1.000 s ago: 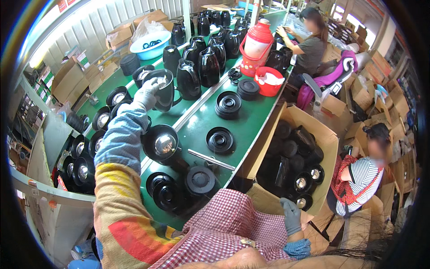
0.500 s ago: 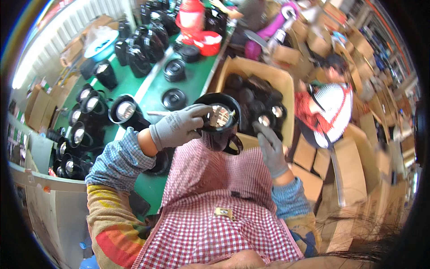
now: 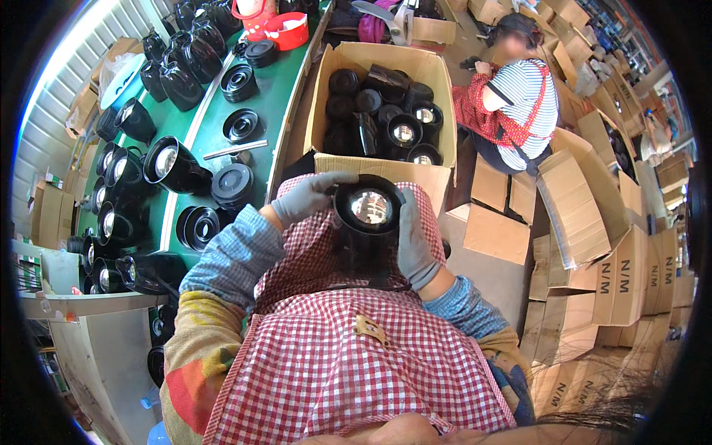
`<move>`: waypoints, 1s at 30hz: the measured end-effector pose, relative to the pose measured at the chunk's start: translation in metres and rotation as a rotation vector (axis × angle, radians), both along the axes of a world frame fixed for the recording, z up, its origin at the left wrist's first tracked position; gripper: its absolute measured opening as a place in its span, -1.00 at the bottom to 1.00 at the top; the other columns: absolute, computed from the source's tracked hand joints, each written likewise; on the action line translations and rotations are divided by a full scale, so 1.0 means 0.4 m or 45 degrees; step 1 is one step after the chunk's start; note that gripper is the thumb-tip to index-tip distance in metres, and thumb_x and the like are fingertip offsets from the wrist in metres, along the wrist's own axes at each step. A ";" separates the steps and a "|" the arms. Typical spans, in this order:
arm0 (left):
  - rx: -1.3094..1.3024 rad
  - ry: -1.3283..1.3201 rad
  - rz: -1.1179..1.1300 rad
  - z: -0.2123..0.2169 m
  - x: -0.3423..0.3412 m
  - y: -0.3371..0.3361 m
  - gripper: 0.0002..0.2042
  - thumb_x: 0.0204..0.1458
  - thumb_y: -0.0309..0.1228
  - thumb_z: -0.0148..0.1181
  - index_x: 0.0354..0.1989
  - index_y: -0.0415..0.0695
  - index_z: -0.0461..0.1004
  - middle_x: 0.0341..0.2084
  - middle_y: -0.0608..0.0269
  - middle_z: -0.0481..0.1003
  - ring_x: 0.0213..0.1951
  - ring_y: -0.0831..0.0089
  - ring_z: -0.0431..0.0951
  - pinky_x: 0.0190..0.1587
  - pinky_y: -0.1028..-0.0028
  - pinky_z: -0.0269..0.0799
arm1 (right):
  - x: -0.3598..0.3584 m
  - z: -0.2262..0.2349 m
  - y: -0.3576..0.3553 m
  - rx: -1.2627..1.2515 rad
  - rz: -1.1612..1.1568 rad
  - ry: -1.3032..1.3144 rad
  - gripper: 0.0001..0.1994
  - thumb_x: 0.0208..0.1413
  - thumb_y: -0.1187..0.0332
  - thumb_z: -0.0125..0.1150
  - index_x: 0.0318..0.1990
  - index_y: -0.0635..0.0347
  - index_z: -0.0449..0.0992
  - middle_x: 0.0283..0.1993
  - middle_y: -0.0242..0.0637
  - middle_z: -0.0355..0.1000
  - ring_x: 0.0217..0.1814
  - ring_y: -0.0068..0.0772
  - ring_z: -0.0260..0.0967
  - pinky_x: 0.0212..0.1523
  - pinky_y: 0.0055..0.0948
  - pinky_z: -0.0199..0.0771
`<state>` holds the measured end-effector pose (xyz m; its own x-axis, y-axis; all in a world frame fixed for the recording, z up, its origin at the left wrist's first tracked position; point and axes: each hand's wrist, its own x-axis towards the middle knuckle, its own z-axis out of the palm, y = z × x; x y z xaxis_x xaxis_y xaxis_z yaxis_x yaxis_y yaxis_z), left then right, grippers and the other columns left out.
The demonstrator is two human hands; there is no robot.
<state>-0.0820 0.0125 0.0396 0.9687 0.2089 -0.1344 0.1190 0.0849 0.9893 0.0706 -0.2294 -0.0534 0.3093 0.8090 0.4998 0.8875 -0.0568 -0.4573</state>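
Over my lap I hold a black jug [image 3: 362, 252], its round mouth facing up and its shiny metal lining showing inside. My left hand [image 3: 308, 199], in a grey glove, grips the rim on the left. Against the right side of the jug lies my right hand [image 3: 415, 248], gloved too, with its fingers along the wall below the rim. The jug's lower part is dark and blurred. Ahead of my hands stands an open cardboard box [image 3: 386, 165] holding more black jugs [image 3: 403, 132] and dark round parts.
On the green-topped table [image 3: 196, 137] at left stand several black jugs [image 3: 174, 167], black round lids [image 3: 231, 185], a metal rod [image 3: 236, 149] and a red basin [image 3: 286, 31]. A co-worker [image 3: 512, 104] sits at far right among cardboard boxes [image 3: 575, 208].
My right hand has come in from the right and now touches the jug. The jug has moved slightly down in view, and the view has shifted, bringing the box nearer the middle.
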 end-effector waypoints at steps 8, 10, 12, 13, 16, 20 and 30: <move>-0.478 0.262 -0.077 -0.059 0.037 0.000 -0.44 0.02 -0.77 -0.04 0.29 -0.37 0.38 0.24 0.03 0.45 0.26 0.26 0.45 0.39 0.33 0.27 | -0.071 0.136 -0.113 -0.054 0.076 0.868 -0.59 0.42 0.39 0.01 0.36 0.24 0.26 0.35 0.02 0.29 0.40 -0.09 0.26 0.38 -0.29 0.27; -0.353 0.049 -0.240 -0.111 0.015 0.008 -0.42 0.01 -0.77 -0.06 0.30 -0.37 0.37 0.26 0.04 0.43 0.29 0.24 0.41 0.43 0.30 0.19 | 0.009 0.204 -0.082 -0.136 0.169 0.821 -0.69 0.39 0.40 0.07 0.21 0.28 0.44 0.20 -0.09 0.46 0.23 -0.17 0.42 0.24 -0.30 0.41; -0.115 -0.041 -0.336 -0.083 0.020 -0.012 -0.36 -0.04 -0.78 -0.05 0.34 -0.34 0.33 0.27 0.06 0.42 0.34 0.26 0.36 0.46 0.28 0.11 | 0.041 0.285 -0.016 0.092 0.110 0.584 -0.82 0.20 0.40 0.29 -0.10 0.27 0.61 -0.09 -0.10 0.58 -0.06 -0.14 0.56 -0.02 -0.28 0.56; -0.063 -0.064 -0.342 -0.083 0.030 -0.019 -0.34 -0.05 -0.79 -0.07 0.35 -0.33 0.33 0.27 0.06 0.43 0.34 0.27 0.36 0.46 0.29 0.12 | 0.056 0.310 0.016 0.029 0.237 0.507 -0.84 0.17 0.40 0.30 -0.15 0.26 0.63 -0.13 -0.15 0.60 -0.10 -0.17 0.57 -0.05 -0.29 0.56; 0.064 -0.049 -0.330 -0.070 0.057 -0.004 -0.33 -0.03 -0.80 -0.12 0.37 -0.29 0.32 0.27 0.06 0.43 0.32 0.31 0.37 0.44 0.31 0.16 | 0.082 0.277 0.088 -0.062 0.511 0.378 -0.86 0.13 0.39 0.32 -0.22 0.25 0.65 -0.20 -0.24 0.64 -0.16 -0.22 0.59 -0.10 -0.32 0.57; 0.435 -0.114 0.075 -0.075 0.009 -0.007 -0.50 0.10 -0.68 0.05 0.27 -0.15 0.46 0.08 0.06 0.57 0.14 0.27 0.55 0.24 0.37 0.40 | 0.133 0.242 0.124 -0.207 0.518 0.664 -0.84 0.18 0.40 0.24 -0.20 0.28 0.66 -0.20 -0.17 0.65 -0.13 -0.24 0.62 -0.04 -0.31 0.57; 1.852 0.810 0.652 -0.155 -0.443 0.240 -0.22 -0.12 -0.14 0.45 0.32 -0.16 0.33 0.31 -0.04 0.34 0.35 -0.12 0.26 0.39 -0.01 0.14 | 0.180 0.144 0.121 0.006 0.051 1.339 -0.69 0.41 0.37 -0.02 0.09 0.38 0.56 0.13 -0.09 0.54 0.20 -0.25 0.48 0.27 -0.32 0.42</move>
<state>-0.2593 0.1084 -0.0222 0.6357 0.7619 0.1241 0.7589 -0.6463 0.0802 0.1427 -0.1812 0.0041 0.5623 0.8269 -0.0017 0.0444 -0.0322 -0.9985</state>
